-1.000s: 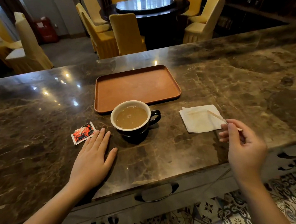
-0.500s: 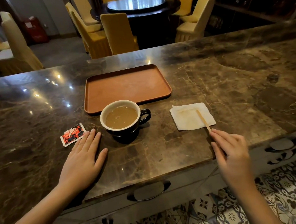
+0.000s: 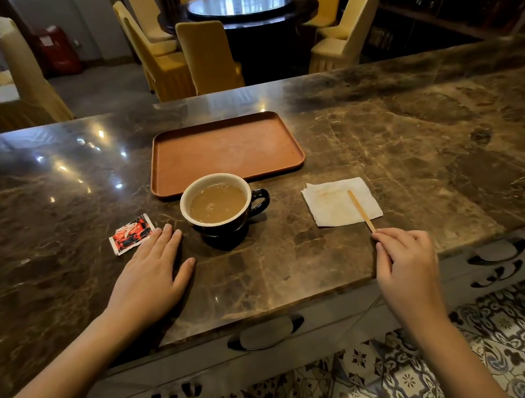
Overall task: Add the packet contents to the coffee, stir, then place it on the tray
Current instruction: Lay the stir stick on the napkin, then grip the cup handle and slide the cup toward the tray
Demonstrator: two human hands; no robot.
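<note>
Stirrer (image 3: pixel 361 210) now flat — napkin (image 3: pixel 333 206)

Yellow-covered chairs (image 3: pixel 211 56) ring dark round table (image 3: pixel 238 7); red cabinet (image 3: pixel 56 48) far left.

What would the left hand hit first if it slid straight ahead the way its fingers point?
Probably nothing at first: the left hand points up and slightly right, into the gap between the packet and the cup. Further on it would likely meet the tray.

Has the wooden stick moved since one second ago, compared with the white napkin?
Yes. The wooden stick was raised above the napkin's right edge in the right hand; it now lies across the white napkin.
</note>
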